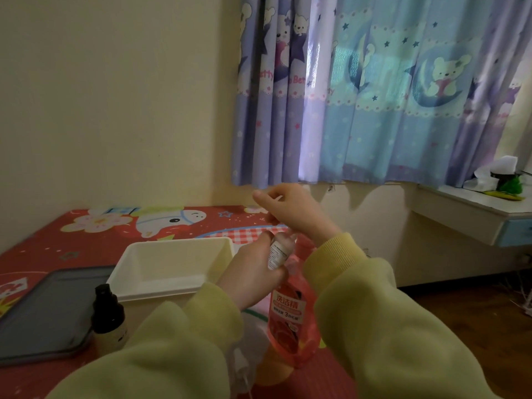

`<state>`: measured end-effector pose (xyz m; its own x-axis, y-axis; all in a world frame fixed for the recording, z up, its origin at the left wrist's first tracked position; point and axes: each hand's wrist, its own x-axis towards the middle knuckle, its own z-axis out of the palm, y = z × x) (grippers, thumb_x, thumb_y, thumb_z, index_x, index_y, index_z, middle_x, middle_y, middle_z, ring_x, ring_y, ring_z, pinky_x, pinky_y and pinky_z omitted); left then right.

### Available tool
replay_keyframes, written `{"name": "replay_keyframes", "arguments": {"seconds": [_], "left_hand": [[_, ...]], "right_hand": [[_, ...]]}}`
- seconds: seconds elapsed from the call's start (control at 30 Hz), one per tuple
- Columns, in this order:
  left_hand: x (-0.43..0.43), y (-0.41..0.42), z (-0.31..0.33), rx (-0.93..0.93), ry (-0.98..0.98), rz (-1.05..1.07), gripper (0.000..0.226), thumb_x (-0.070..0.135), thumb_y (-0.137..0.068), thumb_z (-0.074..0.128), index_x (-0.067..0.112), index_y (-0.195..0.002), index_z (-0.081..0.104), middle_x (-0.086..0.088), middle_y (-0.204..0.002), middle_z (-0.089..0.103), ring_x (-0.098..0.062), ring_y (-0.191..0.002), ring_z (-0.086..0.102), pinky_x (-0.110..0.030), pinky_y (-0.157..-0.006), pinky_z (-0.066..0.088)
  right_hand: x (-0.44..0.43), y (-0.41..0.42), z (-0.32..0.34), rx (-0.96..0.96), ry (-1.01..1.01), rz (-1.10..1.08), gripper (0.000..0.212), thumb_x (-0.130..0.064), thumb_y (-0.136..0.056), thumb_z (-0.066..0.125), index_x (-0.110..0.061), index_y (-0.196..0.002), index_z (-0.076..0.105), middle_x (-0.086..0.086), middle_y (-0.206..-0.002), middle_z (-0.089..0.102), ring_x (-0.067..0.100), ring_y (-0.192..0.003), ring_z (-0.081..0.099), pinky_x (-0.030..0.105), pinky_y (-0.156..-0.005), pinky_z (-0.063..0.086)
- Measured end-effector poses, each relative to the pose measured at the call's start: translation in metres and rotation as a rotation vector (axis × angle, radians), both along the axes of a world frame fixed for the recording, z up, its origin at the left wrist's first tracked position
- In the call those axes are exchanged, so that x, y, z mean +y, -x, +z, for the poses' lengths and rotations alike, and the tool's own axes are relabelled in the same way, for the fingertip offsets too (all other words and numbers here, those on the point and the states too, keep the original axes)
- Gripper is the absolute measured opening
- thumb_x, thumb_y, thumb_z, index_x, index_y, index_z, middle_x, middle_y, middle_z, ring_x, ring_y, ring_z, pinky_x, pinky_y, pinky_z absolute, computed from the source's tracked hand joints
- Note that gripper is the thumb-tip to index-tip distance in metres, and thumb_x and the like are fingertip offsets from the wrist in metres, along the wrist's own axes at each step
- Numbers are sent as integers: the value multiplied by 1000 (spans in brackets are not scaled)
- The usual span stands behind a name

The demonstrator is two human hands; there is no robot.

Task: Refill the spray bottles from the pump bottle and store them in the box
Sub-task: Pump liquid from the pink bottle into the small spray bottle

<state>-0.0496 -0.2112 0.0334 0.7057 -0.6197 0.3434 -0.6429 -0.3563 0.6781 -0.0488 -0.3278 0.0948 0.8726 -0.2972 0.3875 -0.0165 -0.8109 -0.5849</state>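
My left hand [253, 269] grips a small clear spray bottle [280, 251] with a white label, held upright above the pink pump bottle [289, 318]. My right hand [288, 210] hovers just over the small bottle's top, fingers pinched; whether it holds a cap I cannot tell. The pump bottle stands on the red table, its head hidden behind the small bottle and my hands. A dark spray bottle [108, 315] with a black top stands at the left. The white box [172, 269] sits open and empty behind my left hand.
A grey lid [43, 315] lies flat at the left beside the dark bottle. The red patterned table cover [86, 234] reaches back to the wall. A white shelf [475, 208] with tissues juts out at the right under the curtain.
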Motion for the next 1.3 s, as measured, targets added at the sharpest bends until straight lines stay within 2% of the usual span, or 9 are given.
{"name": "replay_keyframes", "arguments": {"seconds": [0.1,0.23,0.33,0.47,0.6,0.8,1.0,1.13,1.3], "left_hand": [[-3,-1,-6,15,6,2,21,18,-80,56,17,-98,44,7,-73,52,-16,-62,55,-41,-64,54],[2,2,-3,31,6,-8,31,21,-80,57,16,-109,47,5,-77,55,-19,-67,58,-41,-66,55],[5,3,5,21,-7,-9,25,16,-79,57,18,-101,46,6,-75,53,-13,-61,55,-37,-61,53],[5,0,8,-2,29,3,23,13,-76,58,21,-94,46,4,-74,54,-13,-61,54,-41,-62,54],[0,4,-5,30,88,24,23,18,-79,58,21,-101,49,5,-75,58,-17,-64,59,-41,-63,54],[-1,3,-8,62,59,24,30,18,-79,58,16,-108,49,0,-81,60,-24,-73,62,-45,-67,55],[4,1,12,18,3,-27,28,10,-76,57,23,-96,44,6,-72,53,-10,-59,53,-35,-60,51],[3,1,9,39,36,-25,25,10,-75,58,22,-94,46,6,-72,54,-11,-59,54,-35,-59,50],[-1,4,-9,129,107,-18,25,20,-79,60,27,-100,49,8,-76,57,-12,-63,56,-34,-60,51]], "right_hand": [[-3,-1,-5,-32,-38,1,46,-57,-84,51,-13,-84,65,1,-73,71,20,-76,68,46,-80,55],[2,1,-4,3,10,2,45,-57,-85,50,-15,-84,65,1,-76,71,19,-76,69,44,-78,56],[5,3,3,90,8,37,45,-53,-87,51,-11,-89,68,1,-73,71,21,-79,70,42,-78,57],[5,3,11,85,-16,44,49,-52,-88,49,-9,-101,67,0,-72,71,23,-82,70,38,-77,57],[0,-1,-1,7,74,-30,53,-60,-85,45,-13,-92,68,1,-77,72,19,-77,68,42,-80,55],[-1,-1,-6,-9,61,-15,55,-59,-85,47,-8,-88,67,8,-78,72,23,-76,68,44,-78,55],[3,-2,6,131,71,46,46,-53,-87,50,-10,-86,67,-1,-67,69,20,-76,70,43,-79,57],[1,1,7,58,89,16,47,-57,-85,49,-13,-86,67,1,-72,70,21,-75,68,42,-79,56],[-1,2,-8,-45,98,-49,56,-57,-84,49,-4,-89,66,12,-82,72,27,-76,67,44,-75,55]]}}
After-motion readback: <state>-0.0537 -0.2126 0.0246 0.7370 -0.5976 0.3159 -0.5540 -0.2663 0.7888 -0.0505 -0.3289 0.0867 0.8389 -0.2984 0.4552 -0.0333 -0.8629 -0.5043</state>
